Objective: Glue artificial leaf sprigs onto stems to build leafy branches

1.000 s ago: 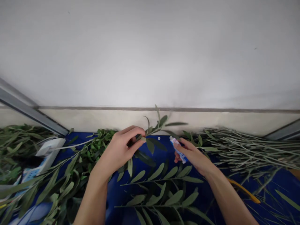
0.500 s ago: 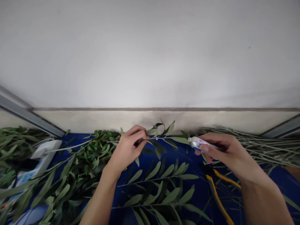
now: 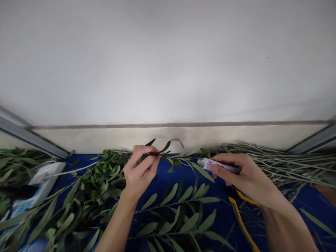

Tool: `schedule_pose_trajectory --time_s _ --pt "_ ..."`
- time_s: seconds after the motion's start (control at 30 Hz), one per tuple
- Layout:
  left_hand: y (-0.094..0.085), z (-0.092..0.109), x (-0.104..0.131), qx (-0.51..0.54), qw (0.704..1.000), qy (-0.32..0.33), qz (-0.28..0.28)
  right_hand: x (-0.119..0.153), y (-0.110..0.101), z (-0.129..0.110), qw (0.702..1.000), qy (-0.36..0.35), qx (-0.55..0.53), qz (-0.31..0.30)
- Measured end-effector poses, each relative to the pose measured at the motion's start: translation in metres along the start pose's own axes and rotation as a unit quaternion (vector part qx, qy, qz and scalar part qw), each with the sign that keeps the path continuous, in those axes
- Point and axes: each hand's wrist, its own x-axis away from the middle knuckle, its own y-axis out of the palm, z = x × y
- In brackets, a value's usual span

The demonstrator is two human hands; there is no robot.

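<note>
My left hand (image 3: pixel 141 168) pinches the stem of a leafy artificial-looking branch (image 3: pixel 183 157), held above the blue table surface. Its narrow green leaves point to the right. In my right hand (image 3: pixel 241 173) is a white squeeze tube (image 3: pixel 215 165) with red and blue print, gripped between thumb and fingers. The tube's nozzle end faces left, close to the branch's tip; whether they touch I cannot tell. Below, two leafy sprigs (image 3: pixel 181 201) lie flat on the blue surface. Yellow-handled pliers or cutters (image 3: pixel 243 224) lie partly beneath my right arm.
A heap of leafy branches (image 3: pixel 78 206) covers the left side around a white power strip (image 3: pixel 44 180). Bare stems (image 3: pixel 283 164) are piled at the back right. A pale wall (image 3: pixel 168 70) rises behind the blue table (image 3: pixel 168 175), with metal posts (image 3: pixel 47 138) at both sides.
The branch has turned in my left hand, its leaves lying differently. My right hand has moved a little left with the tube, closer to the branch. The view has shifted slightly.
</note>
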Motion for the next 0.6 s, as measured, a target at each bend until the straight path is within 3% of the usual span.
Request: schedule_pose_trajectory --time_s 0.37,0.6 --pt "0.001 0.005 -0.003 -0.010 0.998 0.023 0.051 -0.003 0.006 0.001 1.000 -0.018 0.005 -0.007" --pt "0.004 0.007 -0.001 -0.008 0.998 0.026 0.052 -0.007 0.016 0.002 0.998 0.000 -0.061 0.012"
